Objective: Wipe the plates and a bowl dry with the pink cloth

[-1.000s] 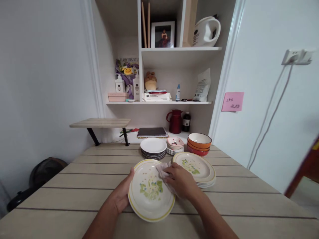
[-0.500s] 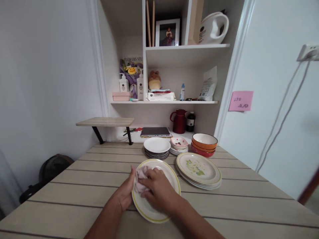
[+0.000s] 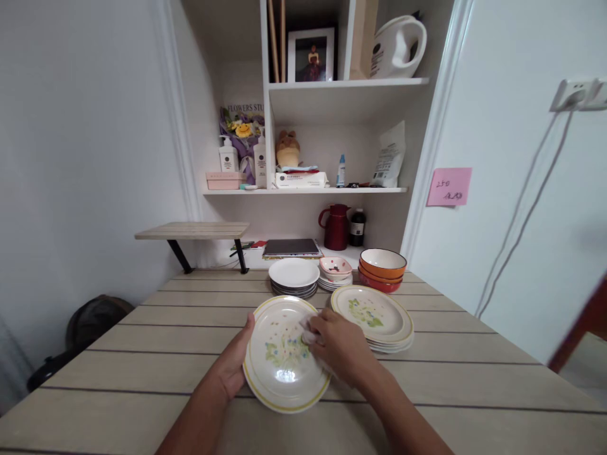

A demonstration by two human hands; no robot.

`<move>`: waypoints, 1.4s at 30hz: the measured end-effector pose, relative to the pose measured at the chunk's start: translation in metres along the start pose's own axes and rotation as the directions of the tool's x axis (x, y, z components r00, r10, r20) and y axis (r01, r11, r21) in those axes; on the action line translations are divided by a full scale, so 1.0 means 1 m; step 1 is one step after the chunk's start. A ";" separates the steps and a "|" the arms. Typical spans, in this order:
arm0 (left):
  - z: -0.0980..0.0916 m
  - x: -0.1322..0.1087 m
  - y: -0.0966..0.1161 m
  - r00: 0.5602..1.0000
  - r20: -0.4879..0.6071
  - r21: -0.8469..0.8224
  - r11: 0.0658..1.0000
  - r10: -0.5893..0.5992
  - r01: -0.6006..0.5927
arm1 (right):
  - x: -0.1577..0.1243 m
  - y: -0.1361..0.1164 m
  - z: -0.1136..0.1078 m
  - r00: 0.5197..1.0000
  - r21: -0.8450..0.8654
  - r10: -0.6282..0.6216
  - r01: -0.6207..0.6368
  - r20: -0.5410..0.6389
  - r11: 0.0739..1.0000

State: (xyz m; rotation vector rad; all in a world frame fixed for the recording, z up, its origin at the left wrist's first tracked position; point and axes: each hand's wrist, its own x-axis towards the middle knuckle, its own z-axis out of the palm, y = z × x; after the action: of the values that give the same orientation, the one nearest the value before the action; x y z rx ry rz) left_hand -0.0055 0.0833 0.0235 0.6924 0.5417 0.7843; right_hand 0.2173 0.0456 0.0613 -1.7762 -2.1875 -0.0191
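A cream plate [image 3: 279,385] with a yellow rim and a green floral print is tilted up toward me above the table. My left hand [image 3: 236,360] grips its left edge, thumb along the rim and the other fingers hidden behind. Bunched in my right hand [image 3: 344,347] is a pale cloth [image 3: 309,332], pressed against the plate's right side. Just to the right lies a stack of matching floral plates [image 3: 372,315]. Behind the held plate stands a pile of plates with a white one [image 3: 294,273] on top.
Small pink-patterned bowls [image 3: 336,266] rest on small plates, beside stacked orange and red bowls [image 3: 383,270]. A raised wooden stand [image 3: 192,231] is at the table's back left. Shelves behind hold a red jug [image 3: 336,227], a dark bottle [image 3: 357,227] and a laptop-like slab [image 3: 291,248].
My right hand with the cloth has moved from the plate's left side to its right side, uncovering the floral print. The view has shifted slightly.
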 end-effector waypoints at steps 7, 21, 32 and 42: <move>0.003 -0.001 -0.001 0.998 0.008 0.015 0.998 -0.055 0.055 | -0.014 -0.023 0.014 0.913 0.164 -0.387 0.365 0.129 0.916; 0.008 -0.003 0.001 1.000 -0.027 0.007 1.000 -0.017 0.017 | 0.028 -0.004 0.013 0.980 0.027 -0.083 0.090 -0.182 0.996; 0.010 -0.004 0.001 0.997 0.004 0.025 0.997 -0.076 0.076 | -0.015 -0.019 0.012 0.912 0.145 -0.384 0.365 0.146 0.920; 0.008 0.001 -0.002 0.991 -0.131 0.044 0.999 0.006 0.000 | 0.023 -0.047 0.040 0.921 0.034 -0.340 0.352 -0.190 0.935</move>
State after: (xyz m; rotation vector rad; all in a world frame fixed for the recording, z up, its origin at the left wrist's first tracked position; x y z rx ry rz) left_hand 0.0012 0.0801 0.0271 0.6857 0.6788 0.8263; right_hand 0.1590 0.0658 0.0386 -1.2764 -2.3066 -0.1790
